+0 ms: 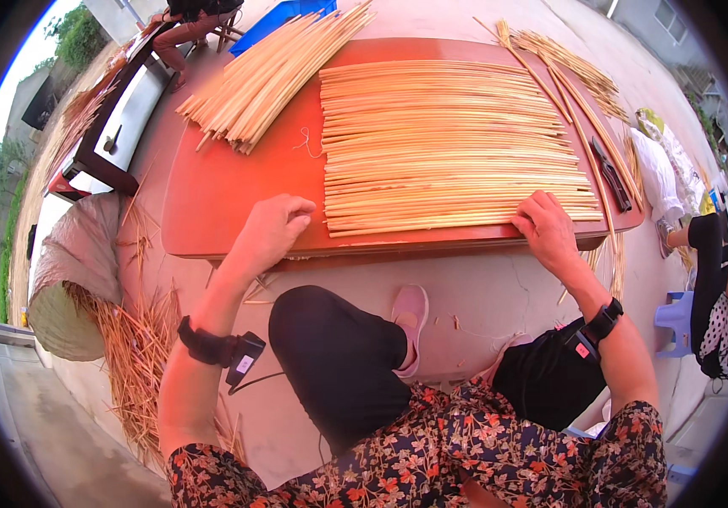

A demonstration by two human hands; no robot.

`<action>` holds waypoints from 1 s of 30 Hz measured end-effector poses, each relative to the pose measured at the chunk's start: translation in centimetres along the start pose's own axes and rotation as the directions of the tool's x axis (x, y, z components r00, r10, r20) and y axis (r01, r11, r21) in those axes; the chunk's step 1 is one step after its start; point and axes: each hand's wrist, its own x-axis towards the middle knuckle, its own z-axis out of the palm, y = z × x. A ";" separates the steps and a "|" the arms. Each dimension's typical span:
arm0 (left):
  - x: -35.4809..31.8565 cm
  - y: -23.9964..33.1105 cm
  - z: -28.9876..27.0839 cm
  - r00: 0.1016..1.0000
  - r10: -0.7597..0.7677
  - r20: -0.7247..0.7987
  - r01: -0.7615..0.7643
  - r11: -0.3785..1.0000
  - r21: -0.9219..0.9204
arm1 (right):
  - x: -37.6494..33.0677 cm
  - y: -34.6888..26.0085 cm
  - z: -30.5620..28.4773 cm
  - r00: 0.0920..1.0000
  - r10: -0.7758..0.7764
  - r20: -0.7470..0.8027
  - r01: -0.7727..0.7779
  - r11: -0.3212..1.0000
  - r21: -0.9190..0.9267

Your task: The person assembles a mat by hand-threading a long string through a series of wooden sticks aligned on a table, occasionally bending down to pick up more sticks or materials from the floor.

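Observation:
A broad row of pale straw-coloured stalks [453, 144] lies side by side across the red table [237, 190], forming a mat-like sheet. My left hand [269, 230] is just left of its near corner, over the table's front edge, with its fingers curled toward the thumb. What it pinches, if anything, is too small to make out. At the sheet's near edge, toward the right, my right hand [546, 227] touches the closest stalks with bent, closed fingers. Its grip is partly hidden. A thin white thread [306, 144] lies on the table beside the sheet's left edge.
A thick bundle of stalks [271, 80] lies at the table's far left. Dark-handled pruning shears [611, 176] and long loose stalks flank the sheet's right side. On the floor at left, a sack [85, 271] spills straw [140, 356]. Other people sit behind left and at right, near a blue stool [675, 323].

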 end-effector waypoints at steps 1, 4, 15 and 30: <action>-0.4 -0.2 0.7 0.999 0.038 0.020 -0.038 0.999 0.010 | 0.1 -0.2 0.2 1.000 0.006 -0.004 -0.006 1.000 -0.009; -1.1 -0.4 1.9 0.996 0.081 0.021 -0.081 0.997 0.002 | 0.3 -0.7 0.4 1.000 0.023 -0.006 -0.023 0.999 -0.031; 1.4 -1.7 2.3 0.999 0.032 -0.039 -0.029 0.996 0.089 | 1.0 -2.3 1.1 0.989 -0.136 -0.063 0.122 0.975 -0.184; 27.1 -0.2 -3.4 0.949 0.303 -0.085 -0.272 0.926 0.262 | 2.0 -0.1 2.8 0.964 -0.160 0.215 0.202 0.961 -0.189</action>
